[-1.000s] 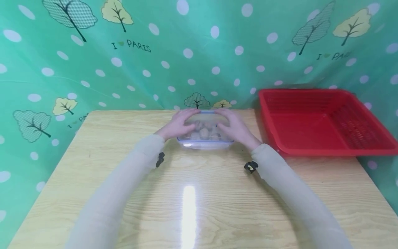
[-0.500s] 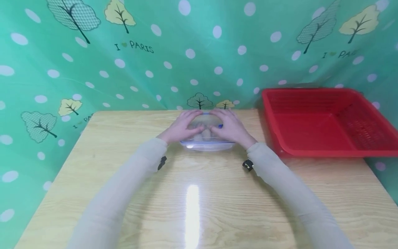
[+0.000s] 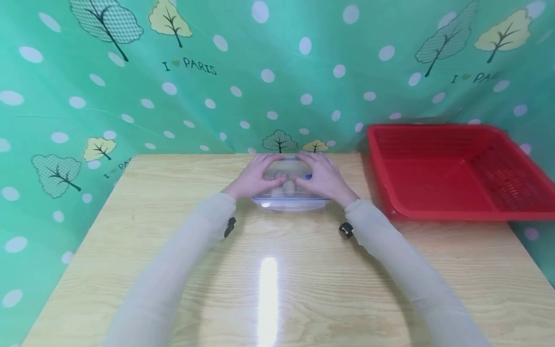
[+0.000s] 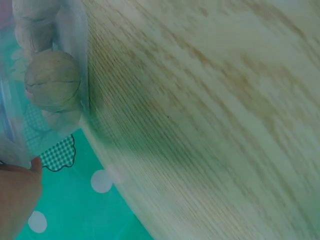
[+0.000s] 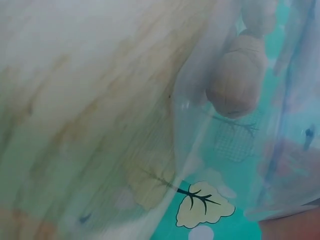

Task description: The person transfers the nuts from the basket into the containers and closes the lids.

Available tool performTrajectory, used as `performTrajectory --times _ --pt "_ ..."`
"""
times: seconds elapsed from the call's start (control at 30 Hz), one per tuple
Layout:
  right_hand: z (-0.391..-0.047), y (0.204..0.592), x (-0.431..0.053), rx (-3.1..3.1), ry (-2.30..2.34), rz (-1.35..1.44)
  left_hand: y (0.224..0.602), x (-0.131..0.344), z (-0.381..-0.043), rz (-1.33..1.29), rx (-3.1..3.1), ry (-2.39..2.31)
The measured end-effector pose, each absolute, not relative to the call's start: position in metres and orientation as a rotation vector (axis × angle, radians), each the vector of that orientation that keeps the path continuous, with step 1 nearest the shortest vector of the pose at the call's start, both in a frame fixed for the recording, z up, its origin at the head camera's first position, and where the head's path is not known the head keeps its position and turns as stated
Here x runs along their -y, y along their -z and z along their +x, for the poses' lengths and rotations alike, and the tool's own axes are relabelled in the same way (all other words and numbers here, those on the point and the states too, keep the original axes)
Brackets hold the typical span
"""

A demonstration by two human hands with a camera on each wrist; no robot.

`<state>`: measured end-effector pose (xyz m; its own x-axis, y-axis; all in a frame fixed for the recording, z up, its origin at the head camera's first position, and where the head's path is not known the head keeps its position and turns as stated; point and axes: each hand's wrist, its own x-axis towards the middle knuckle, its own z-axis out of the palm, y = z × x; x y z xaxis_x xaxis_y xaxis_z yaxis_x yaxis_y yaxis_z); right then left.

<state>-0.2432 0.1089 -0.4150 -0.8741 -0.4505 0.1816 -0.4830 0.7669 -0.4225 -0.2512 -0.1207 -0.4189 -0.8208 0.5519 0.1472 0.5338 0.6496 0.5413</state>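
A clear plastic food container (image 3: 291, 205) with a blue-edged lid (image 3: 289, 167) stands at the table's far edge in the head view. My left hand (image 3: 255, 179) grips its left side and my right hand (image 3: 323, 180) its right. Both thumbs lie on top of the lid, nearly meeting, while the fingers reach to the far edge; their tips are hard to make out. Round, pale brown cracked lumps (image 4: 53, 81) show through the wall in the left wrist view. Another lump (image 5: 237, 80) appears in the right wrist view. A small blue mark sits beside my right thumb.
A red plastic basket (image 3: 401, 212) stands on the right of the wooden table (image 3: 321, 284). Green patterned cloth (image 3: 243, 43) hangs right behind the table's far edge. A black wrist device shows under each sleeve.
Both hands have closed in over the lid, the right one moving left, so the thumbs are nearer each other. The view has shifted slightly; the container appears to stay in place.
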Motion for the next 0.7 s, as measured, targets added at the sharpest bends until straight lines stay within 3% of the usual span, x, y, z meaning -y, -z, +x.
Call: performTrajectory --times 0.7 --pt "-0.2518 0.4163 -0.1082 2.93 -0.671 0.771 0.4211 0.1193 -0.2527 0.794 -2.785 -1.062"
